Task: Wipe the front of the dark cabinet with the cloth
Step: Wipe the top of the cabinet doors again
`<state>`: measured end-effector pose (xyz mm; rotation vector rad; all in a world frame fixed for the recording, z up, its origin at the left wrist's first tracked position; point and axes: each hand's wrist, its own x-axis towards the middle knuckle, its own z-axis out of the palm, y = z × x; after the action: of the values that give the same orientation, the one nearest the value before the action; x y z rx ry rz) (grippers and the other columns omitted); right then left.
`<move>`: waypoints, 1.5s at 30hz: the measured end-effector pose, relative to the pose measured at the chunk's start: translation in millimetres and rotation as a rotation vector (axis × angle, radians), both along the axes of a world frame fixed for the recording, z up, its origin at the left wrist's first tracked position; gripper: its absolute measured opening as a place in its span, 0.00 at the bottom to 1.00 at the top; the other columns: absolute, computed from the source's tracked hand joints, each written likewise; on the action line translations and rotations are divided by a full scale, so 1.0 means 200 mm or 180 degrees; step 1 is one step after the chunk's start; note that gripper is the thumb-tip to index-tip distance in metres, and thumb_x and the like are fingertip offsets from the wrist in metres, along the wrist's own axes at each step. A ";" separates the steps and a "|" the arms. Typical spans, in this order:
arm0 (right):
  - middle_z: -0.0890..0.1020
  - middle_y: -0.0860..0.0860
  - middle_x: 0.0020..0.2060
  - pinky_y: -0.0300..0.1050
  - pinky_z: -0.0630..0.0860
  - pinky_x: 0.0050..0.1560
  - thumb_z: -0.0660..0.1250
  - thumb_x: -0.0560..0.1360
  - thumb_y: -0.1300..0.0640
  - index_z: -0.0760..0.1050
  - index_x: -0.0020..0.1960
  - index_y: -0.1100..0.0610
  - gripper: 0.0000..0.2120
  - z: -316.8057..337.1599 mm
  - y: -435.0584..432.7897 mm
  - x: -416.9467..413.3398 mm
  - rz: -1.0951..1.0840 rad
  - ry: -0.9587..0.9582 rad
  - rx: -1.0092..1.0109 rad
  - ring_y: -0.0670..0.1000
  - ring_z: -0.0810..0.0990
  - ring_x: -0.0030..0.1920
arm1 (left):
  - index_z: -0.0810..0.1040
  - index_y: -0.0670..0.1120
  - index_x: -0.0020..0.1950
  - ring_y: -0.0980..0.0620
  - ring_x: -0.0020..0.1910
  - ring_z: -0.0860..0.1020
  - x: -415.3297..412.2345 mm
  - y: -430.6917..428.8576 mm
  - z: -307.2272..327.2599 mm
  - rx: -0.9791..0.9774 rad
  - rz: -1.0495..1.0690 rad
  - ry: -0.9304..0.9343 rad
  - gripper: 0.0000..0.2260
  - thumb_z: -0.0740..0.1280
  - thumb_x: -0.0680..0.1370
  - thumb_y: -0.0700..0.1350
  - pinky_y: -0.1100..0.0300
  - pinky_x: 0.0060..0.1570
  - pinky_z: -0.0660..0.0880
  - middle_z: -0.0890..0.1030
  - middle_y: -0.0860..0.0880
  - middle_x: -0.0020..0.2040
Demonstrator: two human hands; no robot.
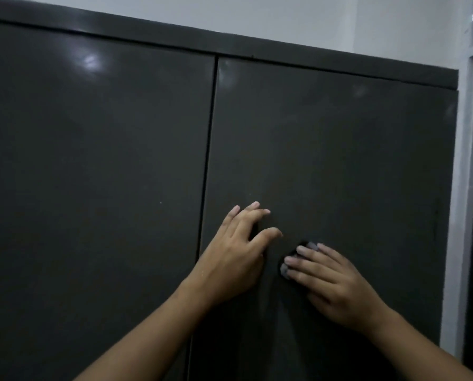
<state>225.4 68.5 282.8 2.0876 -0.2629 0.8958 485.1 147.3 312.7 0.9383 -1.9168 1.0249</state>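
2 bare arms are in view, each uncovered along its whole visible length. The left forearm (152, 334) is slender and smooth, broadening toward the lower frame edge. The right forearm (422, 345) has the same build and is cut off at the bottom right corner. The left hand (229, 259) has long, slim fingers with short, pale, rounded fingernails (255, 204), and a few tiny pale specks (202, 273) sit on its back near the wrist. The right hand (337, 287) is similar, with short light nails and faint knuckle ridges. The light is dim, so finer detail cannot be told.
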 end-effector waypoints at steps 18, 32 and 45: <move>0.53 0.53 0.82 0.45 0.33 0.79 0.56 0.73 0.63 0.60 0.81 0.57 0.35 0.44 0.30 0.87 0.0880 -0.0374 0.2116 0.49 0.40 0.81 | 0.73 0.50 0.59 0.64 0.52 0.80 0.14 0.31 0.13 -0.0588 -0.0742 0.2329 0.17 0.65 0.77 0.31 0.69 0.51 0.76 0.78 0.61 0.51; 0.86 0.48 0.49 0.39 0.80 0.57 0.61 0.69 0.65 0.80 0.60 0.51 0.22 0.52 0.44 0.83 0.2299 -0.1278 0.3192 0.42 0.83 0.56 | 0.38 0.48 0.80 0.41 0.80 0.40 0.16 0.14 -0.05 0.0313 0.1434 0.1405 0.41 0.65 0.79 0.48 0.36 0.76 0.43 0.42 0.40 0.81; 0.83 0.40 0.37 0.67 0.48 0.78 0.57 0.71 0.58 0.84 0.45 0.49 0.16 0.43 0.28 0.70 0.1042 -0.0898 0.1007 0.59 0.76 0.69 | 0.69 0.45 0.70 0.34 0.73 0.61 0.60 0.14 0.08 -0.0485 0.0734 0.2083 0.27 0.54 0.71 0.44 0.27 0.72 0.52 0.65 0.44 0.72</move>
<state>364.8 125.3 368.3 2.3318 -0.2239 1.4282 604.2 175.7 328.4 1.2386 -1.1954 0.8354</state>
